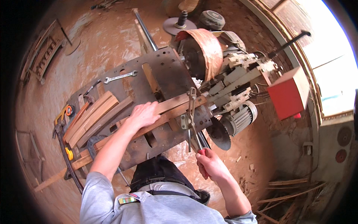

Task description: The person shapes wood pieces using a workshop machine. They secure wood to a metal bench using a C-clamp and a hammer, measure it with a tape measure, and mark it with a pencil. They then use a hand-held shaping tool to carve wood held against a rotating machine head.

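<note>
My left hand is closed over a wooden strip lying along a longer wooden rail on the metal machine table. My right hand grips the red handle of a metal toggle clamp, whose upper arm reaches over the strip's far end. Just right of the clamp, a toothed circular saw blade hangs beside the table edge. Whether the blade is turning cannot be told.
Curved wooden pieces, an open-ended wrench, a hammer and a yellow tape measure lie on the table's left part. An electric motor and a blade under a curved guard stand to the right. Wood scraps lie lower right.
</note>
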The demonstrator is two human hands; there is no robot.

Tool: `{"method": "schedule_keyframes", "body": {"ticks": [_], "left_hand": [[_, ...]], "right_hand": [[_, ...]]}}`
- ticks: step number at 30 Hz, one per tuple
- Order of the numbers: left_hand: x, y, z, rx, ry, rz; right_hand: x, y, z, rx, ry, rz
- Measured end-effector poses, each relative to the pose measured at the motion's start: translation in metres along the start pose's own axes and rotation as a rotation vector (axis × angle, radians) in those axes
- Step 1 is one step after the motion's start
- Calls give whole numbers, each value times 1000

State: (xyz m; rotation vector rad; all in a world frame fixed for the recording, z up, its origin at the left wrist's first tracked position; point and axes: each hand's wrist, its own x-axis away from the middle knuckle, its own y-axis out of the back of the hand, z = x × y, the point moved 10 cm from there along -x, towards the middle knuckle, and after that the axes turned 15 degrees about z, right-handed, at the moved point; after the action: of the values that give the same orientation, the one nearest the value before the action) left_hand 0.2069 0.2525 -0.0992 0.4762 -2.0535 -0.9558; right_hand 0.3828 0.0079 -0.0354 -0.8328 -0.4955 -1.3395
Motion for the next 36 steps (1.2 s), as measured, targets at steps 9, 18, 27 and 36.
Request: {"method": "schedule_keyframes", "body": {"ticks": [9, 18, 27, 36], "left_hand": [[-46, -30, -38, 175, -64, -42], [-36, -48, 1, 314, -31, -246], [-38, -48, 5, 256, 78, -303], [-51, -38, 8, 202, 134, -244]], "right_hand": [[17, -14, -14, 401, 12, -257], [28, -50, 25, 1131, 100, -379], [30, -46, 28, 1093, 108, -408], [-8, -5, -13, 922, -18, -424]]}}
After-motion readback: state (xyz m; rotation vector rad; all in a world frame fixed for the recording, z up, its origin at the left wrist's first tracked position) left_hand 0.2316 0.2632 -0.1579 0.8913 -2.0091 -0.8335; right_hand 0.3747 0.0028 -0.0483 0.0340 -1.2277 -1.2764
